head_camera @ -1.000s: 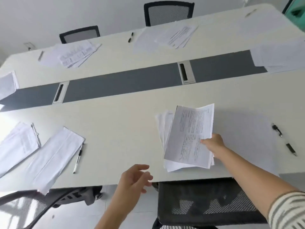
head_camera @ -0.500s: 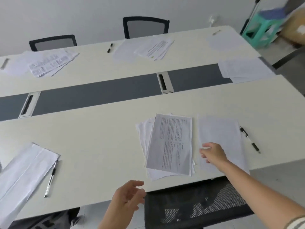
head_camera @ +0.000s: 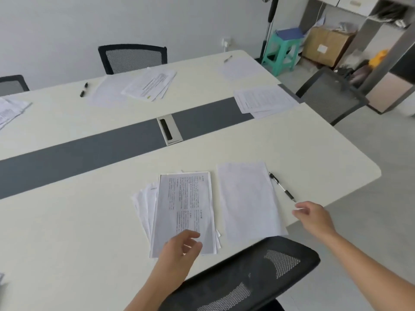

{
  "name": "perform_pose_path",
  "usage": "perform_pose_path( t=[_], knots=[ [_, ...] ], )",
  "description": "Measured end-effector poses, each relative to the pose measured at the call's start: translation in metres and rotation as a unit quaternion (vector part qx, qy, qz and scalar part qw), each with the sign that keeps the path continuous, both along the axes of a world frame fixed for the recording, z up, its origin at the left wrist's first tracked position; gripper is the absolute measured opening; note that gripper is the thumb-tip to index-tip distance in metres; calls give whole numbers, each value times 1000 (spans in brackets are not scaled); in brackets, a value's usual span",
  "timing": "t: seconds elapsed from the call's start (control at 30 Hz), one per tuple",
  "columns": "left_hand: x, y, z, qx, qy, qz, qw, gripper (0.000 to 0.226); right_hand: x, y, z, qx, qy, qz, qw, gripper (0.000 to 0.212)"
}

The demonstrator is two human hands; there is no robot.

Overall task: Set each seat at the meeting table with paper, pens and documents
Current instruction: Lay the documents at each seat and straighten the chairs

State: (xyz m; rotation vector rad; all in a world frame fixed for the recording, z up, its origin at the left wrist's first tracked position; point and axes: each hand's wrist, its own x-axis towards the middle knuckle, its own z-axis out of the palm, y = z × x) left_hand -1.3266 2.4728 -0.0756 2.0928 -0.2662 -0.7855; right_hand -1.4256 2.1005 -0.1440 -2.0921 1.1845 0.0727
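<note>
Right grip [head_camera: 311,217] loose at table [head_camera: 89,221] edge, left grip [head_camera: 179,245] over documents [head_camera: 184,205]

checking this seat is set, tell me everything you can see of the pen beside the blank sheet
The pen is slim, with dark ends and a paler, silvery middle, plastic by the look. It lies flat on the pale table, slanted, its far end at the right edge of the blank sheet; whether they touch is unclear. The right hand hovers just short of its near end, not touching it.
</note>
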Motion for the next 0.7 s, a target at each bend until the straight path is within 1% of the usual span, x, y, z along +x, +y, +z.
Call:
perform_pose_path(
  t=[0.13, 0.23, 0.33, 0.4, 0.5, 0.57, 0.63, 0.7],
  knots=[
    [11, -70, -21, 57, -53, -13, 997, 21, 15, -48, -12, -14, 33, 41, 999, 28],
    [15, -120, -48, 131, -87, -60, 986, 32, 33, -84, -23, -30, 73, 95, 992, 36],
    [18, -158, -78, 220, -131, -140, 956, 47, 52, -110, -39, -32, 86, 151, 984, 43],
    [18, -173, -94, 279, -129, -181, 934, 58, 62, -120, -46, -19, 87, 172, 981, 50],
    [15, -180, -112, 347, -106, -204, 909, 73, 73, -125, -56, -18, 112, 216, 970, 59],
    [9, -180, -121, 378, -100, -212, 896, 78, 79, -124, -61, -30, 131, 249, 959, 55],
    [5, -182, -126, 399, -104, -215, 886, 81, 86, -124, -69, -41, 141, 277, 950, 43],
    [3, -186, -131, 404, -113, -202, 885, 79, 91, -124, -75, -36, 143, 285, 947, 31]
  ],
)
